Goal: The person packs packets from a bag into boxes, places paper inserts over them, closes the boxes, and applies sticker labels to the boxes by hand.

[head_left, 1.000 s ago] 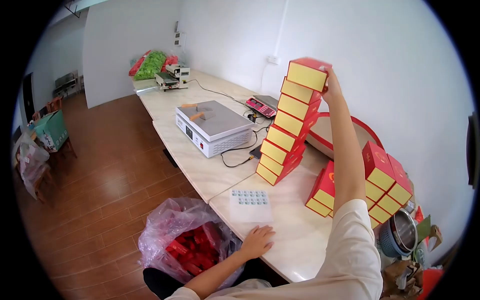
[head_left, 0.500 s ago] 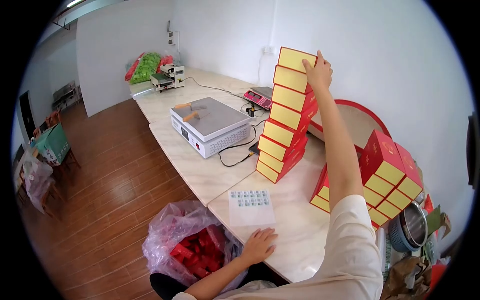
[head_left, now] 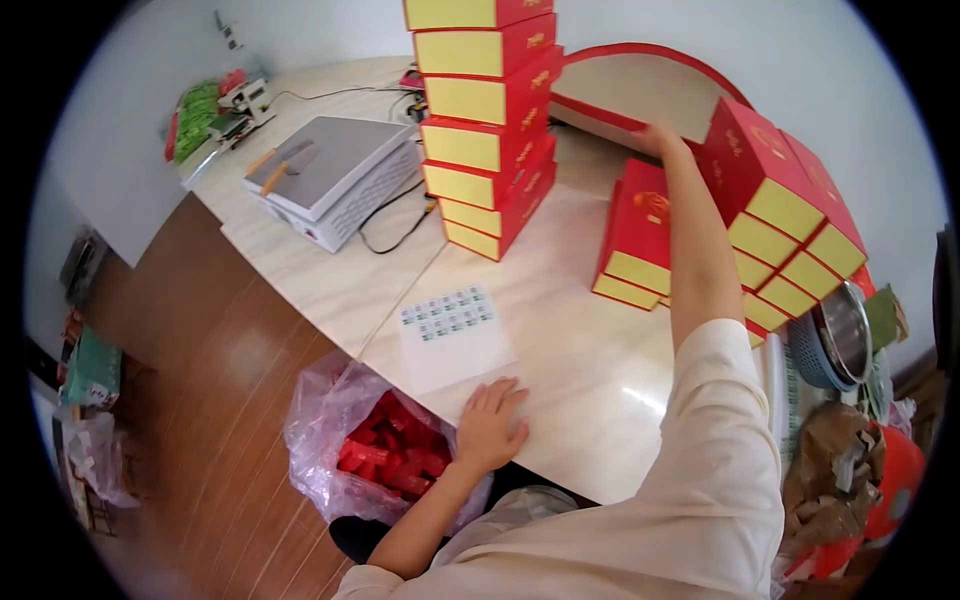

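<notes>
My left hand (head_left: 490, 425) lies flat with spread fingers at the table's front edge, just below a sheet of small printed stickers (head_left: 450, 335). My right hand (head_left: 660, 140) reaches to the back, beside the upper end of a low red and yellow box (head_left: 636, 225); its fingers are blurred and partly hidden. A tall, uneven stack of red boxes with yellow ends (head_left: 470, 150) stands at the middle, its top cut off by the frame. More such boxes (head_left: 785, 205) are piled to the right of my right forearm.
A white machine with a grey plate (head_left: 335, 170) bears two wooden-handled tools. A plastic bag of red packets (head_left: 395, 450) sits below the table's front edge. Behind the boxes is a red-rimmed round item (head_left: 640, 85). Metal bowls (head_left: 842, 335) stand at the right.
My right hand has let go of the stack's top box and moved down and right towards the low boxes. The view has turned downward and right. My left hand stays on the table.
</notes>
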Demonstrator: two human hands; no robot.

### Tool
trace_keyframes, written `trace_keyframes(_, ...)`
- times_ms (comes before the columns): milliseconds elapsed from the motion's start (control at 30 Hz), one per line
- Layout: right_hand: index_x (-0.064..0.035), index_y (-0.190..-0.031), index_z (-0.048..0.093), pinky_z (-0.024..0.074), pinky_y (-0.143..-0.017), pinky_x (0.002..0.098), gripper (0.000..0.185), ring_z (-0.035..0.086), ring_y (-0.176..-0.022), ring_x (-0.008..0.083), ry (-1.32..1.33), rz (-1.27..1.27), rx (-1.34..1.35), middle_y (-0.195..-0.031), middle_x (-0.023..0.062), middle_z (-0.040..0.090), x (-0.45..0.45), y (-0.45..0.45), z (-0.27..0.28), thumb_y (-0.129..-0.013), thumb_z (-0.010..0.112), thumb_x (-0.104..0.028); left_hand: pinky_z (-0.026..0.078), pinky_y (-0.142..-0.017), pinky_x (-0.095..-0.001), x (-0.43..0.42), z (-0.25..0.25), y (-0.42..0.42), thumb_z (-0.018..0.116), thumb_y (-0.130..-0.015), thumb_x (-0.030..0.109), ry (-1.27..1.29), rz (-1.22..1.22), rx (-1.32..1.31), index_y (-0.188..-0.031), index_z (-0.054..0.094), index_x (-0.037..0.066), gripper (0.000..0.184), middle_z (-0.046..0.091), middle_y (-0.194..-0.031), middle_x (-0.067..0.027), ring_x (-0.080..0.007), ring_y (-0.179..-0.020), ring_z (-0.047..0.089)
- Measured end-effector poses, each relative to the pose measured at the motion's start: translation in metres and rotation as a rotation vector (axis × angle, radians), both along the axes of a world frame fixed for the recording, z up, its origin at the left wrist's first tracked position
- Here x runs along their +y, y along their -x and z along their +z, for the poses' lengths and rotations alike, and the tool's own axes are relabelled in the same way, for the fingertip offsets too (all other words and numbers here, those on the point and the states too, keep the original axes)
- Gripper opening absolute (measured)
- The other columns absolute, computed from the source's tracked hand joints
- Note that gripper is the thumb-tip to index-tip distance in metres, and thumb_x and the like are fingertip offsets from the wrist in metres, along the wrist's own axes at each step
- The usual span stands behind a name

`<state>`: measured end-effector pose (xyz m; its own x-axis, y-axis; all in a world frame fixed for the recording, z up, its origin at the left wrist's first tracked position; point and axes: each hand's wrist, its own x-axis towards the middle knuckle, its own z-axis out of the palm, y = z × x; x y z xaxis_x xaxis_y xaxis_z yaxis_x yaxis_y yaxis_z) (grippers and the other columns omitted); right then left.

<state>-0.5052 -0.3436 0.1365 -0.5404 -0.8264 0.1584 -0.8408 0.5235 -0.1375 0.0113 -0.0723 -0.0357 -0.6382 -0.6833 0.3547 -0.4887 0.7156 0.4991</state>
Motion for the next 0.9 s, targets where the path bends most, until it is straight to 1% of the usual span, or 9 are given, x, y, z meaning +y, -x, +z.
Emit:
trace_keyframes(100,0.0027,-0.121,0.058,0.0335,-0.107,0.0403,0.080,0.041,-0.131,0.0347,-0.071,0.042,-0.145,-0.134,0.0246,0.048,-0.004,0.027,-0.057,-0.082,0.050,-0.066,0.034,-0.105,-0.0492,0.000,-0.003,0.001,0.061,-0.078,0.025,0.010,0.010,0.015,-0.118,0.057,0.012,0.042,0.051,-0.129,-0.0104,-0.0293,-0.123,0.047)
trace_keyframes(267,-0.0013,-0.133,0.050,0.0267,-0.112,0.0424,0.100,0.040,-0.133,0.0321,-0.111,-0.128,-0.076,-0.139,0.0193,0.046,0.042,-0.026,-0.055,-0.071,0.050,-0.081,0.034,-0.106,-0.0482,-0.001,-0.004,0.000,0.061,-0.078,0.026,0.013,-0.004,0.003,-0.118,0.057,0.012,0.043,0.051,-0.129,-0.0104,-0.0291,-0.123,0.047)
trace_keyframes(333,-0.0027,-0.138,0.044,0.0237,-0.112,0.0499,0.108,0.030,-0.137,0.0386,-0.251,0.023,-0.170,-0.146,0.0193,0.037,0.042,-0.023,-0.048,-0.065,0.055,-0.082,0.033,-0.107,-0.0474,0.001,-0.003,0.001,0.062,-0.079,0.025,0.007,0.009,-0.023,-0.120,0.056,0.011,0.044,0.051,-0.130,-0.0105,-0.0290,-0.125,0.045)
trace_keyframes(400,0.0026,-0.129,0.052,0.0340,-0.106,0.0477,0.107,0.046,-0.127,0.0372,-0.215,0.140,-0.158,-0.132,0.0223,0.052,0.054,-0.039,-0.050,-0.065,0.054,-0.082,0.032,-0.108,-0.0471,0.002,-0.004,0.001,0.062,-0.079,0.025,0.010,-0.006,-0.021,-0.121,0.055,0.010,0.045,0.050,-0.130,-0.0105,-0.0291,-0.125,0.045)
trace_keyframes(533,0.0050,-0.133,0.045,0.0298,-0.109,0.0449,0.115,0.038,-0.130,0.0416,-0.264,0.258,-0.170,-0.139,0.0245,0.044,0.095,-0.110,-0.040,-0.056,0.060,-0.078,0.031,-0.108,-0.0451,0.001,-0.006,0.000,0.061,-0.083,0.028,0.034,-0.002,-0.014,-0.125,0.052,0.008,0.048,0.050,-0.132,-0.0106,-0.0281,-0.126,0.044)
trace_keyframes(600,-0.0017,-0.131,0.049,0.0255,-0.107,0.0574,0.106,0.028,-0.135,0.0401,-0.234,0.318,-0.232,-0.142,0.0220,0.038,0.113,-0.136,-0.049,-0.055,0.065,-0.074,0.031,-0.108,-0.0469,0.002,-0.006,-0.001,0.059,-0.085,0.023,0.029,-0.001,0.031,-0.127,0.049,0.005,0.047,0.051,-0.132,-0.0138,-0.0327,-0.124,0.046)
trace_keyframes(733,-0.0068,-0.124,0.050,0.0298,-0.103,0.0570,0.083,0.034,-0.129,0.0344,-0.180,0.464,-0.139,-0.132,0.0161,0.045,0.175,-0.200,-0.042,-0.061,0.071,-0.057,0.033,-0.106,-0.0456,0.003,-0.014,-0.002,0.058,-0.086,0.022,0.013,0.033,0.092,-0.129,0.048,0.003,0.048,0.051,-0.131,-0.0165,-0.0344,-0.122,0.047)
trace_keyframes(800,-0.0065,-0.113,0.050,0.0339,-0.100,0.0529,0.064,0.038,-0.123,0.0330,-0.074,0.751,0.105,-0.121,0.0146,0.048,0.200,-0.223,-0.048,-0.065,0.075,-0.042,0.035,-0.102,-0.0439,0.005,-0.012,-0.002,0.056,-0.088,0.021,0.006,0.085,0.134,-0.131,0.046,0.002,0.048,0.050,-0.131,-0.0184,-0.0357,-0.120,0.047)
trace_keyframes(900,-0.0057,-0.109,0.052,0.0377,-0.092,0.0483,0.063,0.042,-0.119,0.0327,-0.128,0.951,-0.132,-0.120,0.0158,0.051,0.223,-0.244,-0.067,-0.063,0.076,-0.042,0.036,-0.101,-0.0426,0.006,-0.016,-0.001,0.059,-0.085,0.019,0.015,0.121,0.164,-0.131,0.045,0.003,0.051,0.050,-0.131,-0.0168,-0.0339,-0.121,0.047)
